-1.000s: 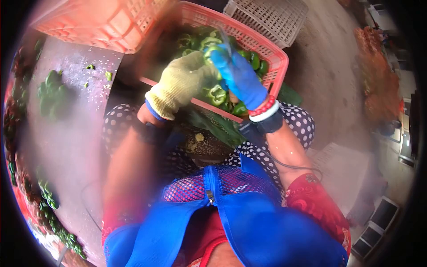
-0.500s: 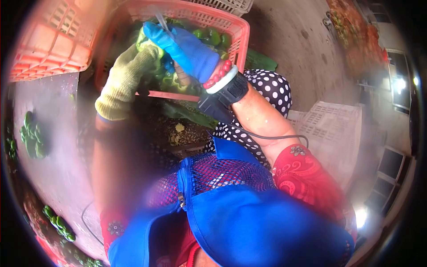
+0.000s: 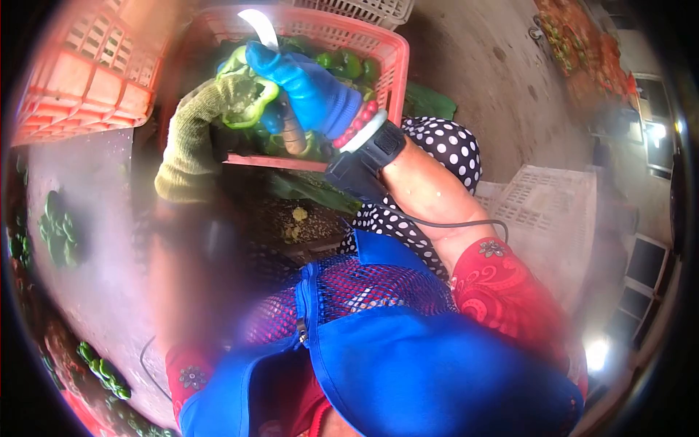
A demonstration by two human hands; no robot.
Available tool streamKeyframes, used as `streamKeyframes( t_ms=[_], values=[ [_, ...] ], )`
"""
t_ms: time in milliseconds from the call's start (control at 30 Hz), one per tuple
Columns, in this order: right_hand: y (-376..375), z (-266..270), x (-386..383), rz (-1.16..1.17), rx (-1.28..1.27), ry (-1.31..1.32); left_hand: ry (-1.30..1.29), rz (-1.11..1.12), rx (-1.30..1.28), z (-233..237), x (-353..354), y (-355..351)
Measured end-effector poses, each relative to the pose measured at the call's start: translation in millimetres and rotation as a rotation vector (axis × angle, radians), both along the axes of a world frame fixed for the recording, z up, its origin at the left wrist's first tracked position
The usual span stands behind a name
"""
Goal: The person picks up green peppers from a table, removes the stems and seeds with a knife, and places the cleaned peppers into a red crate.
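Note:
My left hand (image 3: 200, 109), in a yellowish knit glove, is closed around a cut green bell pepper (image 3: 251, 109), whose hollow inside faces up. Close beside it, my right hand (image 3: 298, 80) wears a blue glove and grips a knife. The curved blade of the knife (image 3: 261, 28) sticks up past the thumb, and its wooden handle shows below the fist. Both hands are over a pink plastic crate (image 3: 397, 69) with several green peppers (image 3: 348, 64) in it. My left fingertips are partly hidden behind the pepper.
Another pink crate (image 3: 87, 80) stands at the upper left, and a pale crate (image 3: 546, 211) is on the right. Green peppers (image 3: 60, 227) lie on the floor at left, with more (image 3: 103, 370) lower down. A cable (image 3: 437, 222) runs along my right forearm.
The knife blade has swung up and left, showing more of its curve. The pepper in my left hand has turned, so its cut opening now shows. My left wrist is more bent.

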State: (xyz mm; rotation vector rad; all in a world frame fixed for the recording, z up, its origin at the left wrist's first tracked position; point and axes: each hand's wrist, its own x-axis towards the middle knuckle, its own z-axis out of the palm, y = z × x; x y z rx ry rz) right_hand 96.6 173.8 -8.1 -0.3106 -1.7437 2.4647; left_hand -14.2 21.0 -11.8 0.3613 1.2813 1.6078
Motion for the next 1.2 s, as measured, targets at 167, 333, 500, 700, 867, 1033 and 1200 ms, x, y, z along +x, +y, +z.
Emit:
streamKeyframes(
  t_ms=[167, 333, 500, 700, 867, 1033, 1200],
  values=[
    [-1, -27, -8, 0.008, 0.015, -0.015, -0.058, -0.031, -0.087, 1, 5, -10],
    [-5, -51, -17, -0.117, -0.203, -0.122, -0.133, 0.043, -0.257, 9, 9, 4],
    [3, -40, -15, -0.086, -0.003, -0.278, 0.226, -0.197, -0.024, 10, 13, 12],
    [-3, -6, -5, -0.152, -0.031, -0.251, 0.701, -0.141, 0.088, -2, -9, 1],
    [2, -12, -2, -0.167, 0.037, -0.135, 0.216, -0.044, 0.068, 18, 5, 3],
    [-27, -4, -3, -0.279, -0.265, -0.118, 0.268, -0.056, -0.05, 16, 12, -2],
    [-20, -17, 0, -0.15, -0.526, -0.153, 0.365, -0.035, -0.08, 38, 28, 0]
  ],
)
